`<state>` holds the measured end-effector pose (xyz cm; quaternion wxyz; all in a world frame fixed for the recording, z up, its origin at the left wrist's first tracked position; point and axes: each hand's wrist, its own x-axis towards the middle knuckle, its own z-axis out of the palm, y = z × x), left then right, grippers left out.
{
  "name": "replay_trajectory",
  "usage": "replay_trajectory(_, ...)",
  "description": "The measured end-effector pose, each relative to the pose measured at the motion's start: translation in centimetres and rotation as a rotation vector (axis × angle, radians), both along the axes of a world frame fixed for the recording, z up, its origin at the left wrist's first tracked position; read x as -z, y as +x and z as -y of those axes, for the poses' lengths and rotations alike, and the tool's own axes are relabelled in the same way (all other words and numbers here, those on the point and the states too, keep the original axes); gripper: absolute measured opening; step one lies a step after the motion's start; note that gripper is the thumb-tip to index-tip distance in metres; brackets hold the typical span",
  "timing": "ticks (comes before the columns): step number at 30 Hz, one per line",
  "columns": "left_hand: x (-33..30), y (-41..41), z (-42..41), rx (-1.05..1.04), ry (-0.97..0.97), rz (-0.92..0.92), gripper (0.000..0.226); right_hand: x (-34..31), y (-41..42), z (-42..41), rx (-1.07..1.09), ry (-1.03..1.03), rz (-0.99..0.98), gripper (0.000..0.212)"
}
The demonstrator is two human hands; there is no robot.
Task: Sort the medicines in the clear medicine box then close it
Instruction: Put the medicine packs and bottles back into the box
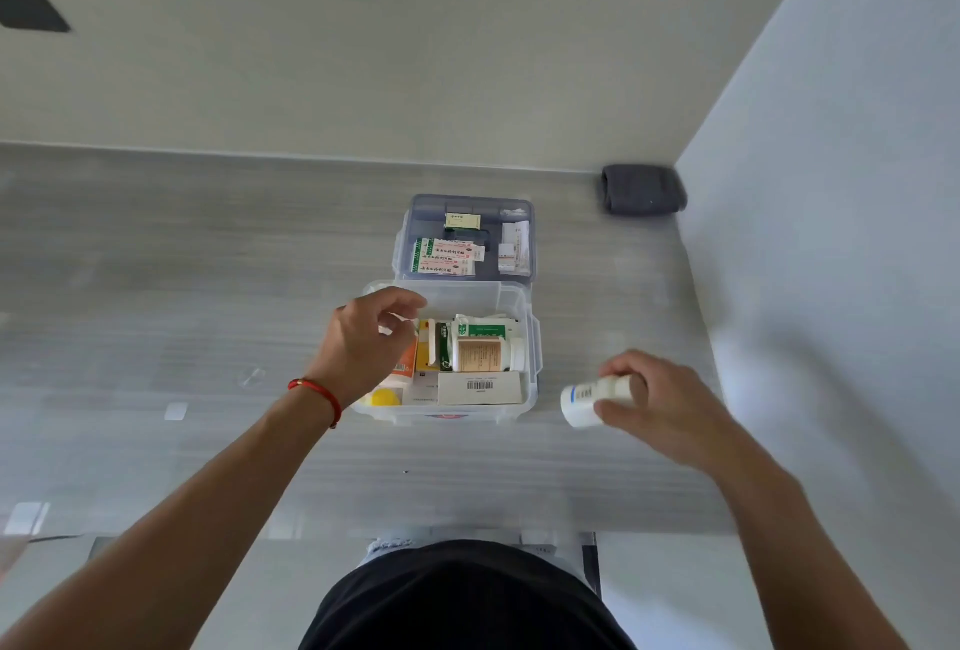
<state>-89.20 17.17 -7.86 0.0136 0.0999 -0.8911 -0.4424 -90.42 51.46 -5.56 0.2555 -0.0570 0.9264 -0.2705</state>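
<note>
The clear medicine box (530, 337) stands open on the grey table, packed with several cartons, a brown-labelled white bottle (485, 354) lying flat and a yellow round thing (385, 397). Behind it lies the bluish tray (415, 212) holding plaster packs and small cartons. My left hand (363, 342) hovers over the box's left side, fingers curled with nothing visibly in them. My right hand (660, 405) is to the right of the box, holding a small white bottle (584, 402) with a blue-edged label, tilted on its side above the table.
A folded dark grey cloth (641, 190) lies in the far right corner against the walls. The grey table (208, 285) stretches to the left; its near edge runs just in front of my body. A wall closes off the right side.
</note>
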Motion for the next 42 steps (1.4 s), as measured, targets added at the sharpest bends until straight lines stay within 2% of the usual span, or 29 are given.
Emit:
replay_trajectory(4, -1.0, 0.2, -0.9, 0.181, 0.167, 0.076, 0.023, -4.1, -2.4, 3.9, -0.085, -0.217, -0.026, 0.042)
replay_trajectory(6, -1.3, 0.3, -1.5, 0.268, 0.296, 0.146, 0.036, -4.5, -3.6, 7.3, -0.137, -0.318, -0.002, 0.050)
replay_trajectory(7, -1.4, 0.4, -1.6, 0.300, 0.300, 0.148, 0.044, -4.2, -4.2, 9.0, -0.163, -0.359, 0.029, 0.051)
replay_trajectory(10, -1.0, 0.5, -1.1, 0.285, 0.184, 0.126, 0.044, -2.3, -5.6, 13.2, -0.142, -0.436, 0.142, 0.050)
replay_trajectory(14, 0.9, 0.9, -0.4, -0.019, -0.034, 0.243, 0.028, -0.6, -6.4, 15.2, -0.100, -0.404, 0.057, 0.055)
replay_trajectory(20, 2.7, -0.4, -2.5, -0.015, -0.270, 0.297, 0.032, 0.1, -6.8, 12.5, 0.007, -0.370, -0.106, 0.023)
replay_trajectory(24, 3.7, -1.2, -2.9, -0.079, -0.344, 0.341, 0.037, 0.9, -6.2, 10.7, 0.063, -0.382, -0.121, 0.013)
replay_trajectory(30, 4.6, -1.4, -3.3, -0.095, -0.361, 0.373, 0.044, 2.8, -5.0, 9.0, 0.168, -0.367, -0.139, 0.014)
replay_trajectory(35, 3.9, -1.2, -2.9, -0.117, -0.319, 0.279, 0.041, 3.4, -5.0, 8.4, 0.227, -0.376, -0.121, 0.016)
replay_trajectory(38, 2.3, -1.4, -1.4, -0.168, -0.294, 0.128, 0.037, 3.7, -5.4, 8.2, 0.246, -0.378, -0.127, 0.019)
replay_trajectory(42, 0.2, -2.8, 1.8, -0.221, -0.264, -0.003, 0.026, 4.0, -6.7, 8.1, 0.265, -0.380, -0.143, 0.011)
